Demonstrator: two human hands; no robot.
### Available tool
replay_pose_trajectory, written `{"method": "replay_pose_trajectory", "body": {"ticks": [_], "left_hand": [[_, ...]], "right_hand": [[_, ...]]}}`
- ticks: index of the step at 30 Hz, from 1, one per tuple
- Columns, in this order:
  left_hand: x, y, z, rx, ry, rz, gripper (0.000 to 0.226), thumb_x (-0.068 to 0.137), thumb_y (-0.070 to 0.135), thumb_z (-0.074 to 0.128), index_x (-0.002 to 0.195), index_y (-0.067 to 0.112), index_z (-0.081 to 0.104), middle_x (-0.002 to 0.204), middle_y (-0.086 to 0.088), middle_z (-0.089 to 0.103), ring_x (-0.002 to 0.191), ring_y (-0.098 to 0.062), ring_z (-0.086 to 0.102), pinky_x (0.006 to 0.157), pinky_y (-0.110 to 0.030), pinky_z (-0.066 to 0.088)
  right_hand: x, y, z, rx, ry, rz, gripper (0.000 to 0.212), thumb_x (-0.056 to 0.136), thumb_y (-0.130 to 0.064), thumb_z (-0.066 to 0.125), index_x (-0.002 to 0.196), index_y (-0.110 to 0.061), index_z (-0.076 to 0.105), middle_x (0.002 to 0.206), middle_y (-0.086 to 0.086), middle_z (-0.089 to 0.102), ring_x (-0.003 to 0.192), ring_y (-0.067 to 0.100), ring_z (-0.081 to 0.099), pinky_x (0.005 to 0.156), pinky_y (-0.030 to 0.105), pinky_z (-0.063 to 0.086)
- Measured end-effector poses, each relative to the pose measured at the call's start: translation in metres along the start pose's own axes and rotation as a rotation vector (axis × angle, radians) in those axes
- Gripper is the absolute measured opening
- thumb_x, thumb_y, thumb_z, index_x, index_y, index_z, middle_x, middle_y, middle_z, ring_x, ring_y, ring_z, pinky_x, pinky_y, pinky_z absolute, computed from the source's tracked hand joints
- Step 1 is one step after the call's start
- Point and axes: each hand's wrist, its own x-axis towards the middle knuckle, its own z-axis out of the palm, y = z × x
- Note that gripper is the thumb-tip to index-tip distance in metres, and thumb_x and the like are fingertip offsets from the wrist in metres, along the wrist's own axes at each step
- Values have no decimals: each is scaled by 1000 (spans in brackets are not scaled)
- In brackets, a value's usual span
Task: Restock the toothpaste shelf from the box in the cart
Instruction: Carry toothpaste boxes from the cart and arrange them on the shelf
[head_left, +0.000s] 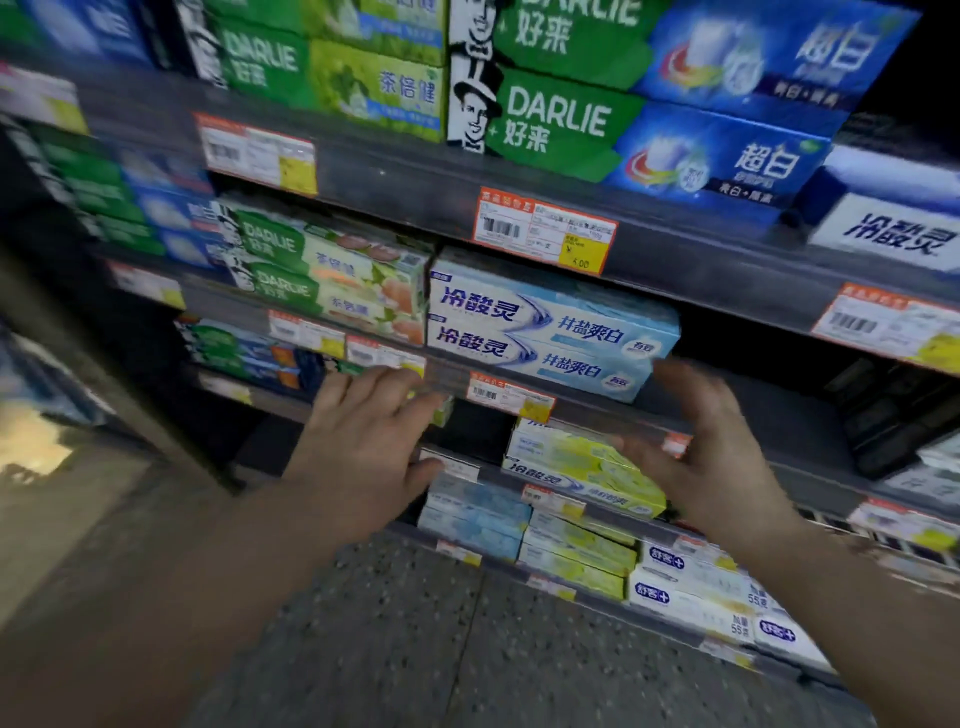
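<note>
Reaching for the stacked pair with both hands empty

Both hands are up at the shelf (597, 413), and neither has hold of anything that can be made out. The left hand (363, 447) is spread with its fingers (384, 384) straight, just below the price rail. The right hand (701, 452) is opened wide, thumb turned inward, its fingers (675, 374) blurred.

The two pale blue toothpaste boxes (550, 332) lie one on the other on that shelf. Their long axis runs left to right along the front edge, with the printed faces outward. They sit up and between the hands. The right fingers are close by the stack's right end. The left fingers are lower and further off, short of its left end, so the right hand looks nearer.

A bit of pale green shows just past the left fingertips; blur hides what it is. Yellow-green boxes (582, 462) fill the level below. The cart and its supply box are out of view.
</note>
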Motion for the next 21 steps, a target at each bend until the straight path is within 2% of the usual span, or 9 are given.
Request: {"method": "replay_pose_trajectory", "body": {"ticks": [3, 6, 9, 11, 13, 17, 21], "left_hand": [[-40, 2, -27, -22, -155, -148, 64, 87, 56, 39, 141, 25, 26, 149, -2, 26, 138, -25, 22, 109, -42, 18], [-83, -2, -60, -12, -250, -299, 78, 78, 69, 20, 142, 25, 21, 151, -2, 24, 137, -26, 23, 108, -42, 22], [-129, -7, -98, -17, -288, -427, 72, 83, 61, 39, 141, 23, 23, 149, -3, 26, 134, -27, 26, 106, -40, 22], [-158, -17, -123, -13, -244, -504, 69, 80, 58, 48, 136, 21, 33, 141, -6, 36, 127, -27, 34, 102, -39, 26], [-190, -32, -145, -15, -239, -570, 66, 80, 58, 50, 132, 19, 39, 137, -7, 41, 127, -28, 35, 101, -40, 27], [-253, -75, -173, -61, -274, -726, 67, 84, 59, 44, 138, 22, 30, 146, -6, 31, 133, -28, 28, 107, -43, 22], [-315, -131, -200, -85, -248, -841, 67, 85, 58, 43, 140, 22, 28, 146, -6, 30, 133, -27, 27, 108, -41, 21]], "right_hand": [[-19, -44, -1, -69, -188, -89, 70, 76, -45, 67, 135, -20, 38, 135, 7, 43, 126, 25, 39, 102, 36, 34], [-31, -94, -3, -149, -331, -197, 72, 78, -49, 62, 138, -22, 32, 142, 3, 38, 128, 25, 36, 104, 37, 32], [-47, -146, -8, -163, -436, -279, 75, 78, -49, 62, 139, -23, 29, 144, 1, 36, 128, 23, 37, 103, 36, 35], [-55, -181, -10, -147, -487, -324, 77, 76, -52, 62, 139, -24, 29, 143, 1, 38, 128, 23, 38, 104, 40, 36], [-61, -217, -8, -147, -556, -342, 78, 76, -53, 62, 139, -23, 29, 144, 1, 37, 131, 22, 33, 106, 41, 33], [-75, -285, 15, -168, -678, -416, 81, 73, -53, 66, 139, -22, 31, 144, 2, 37, 130, 21, 36, 105, 37, 35], [-83, -364, 48, -203, -769, -514, 83, 73, -56, 63, 141, -25, 26, 146, 2, 32, 132, 23, 33, 105, 41, 36]]}}
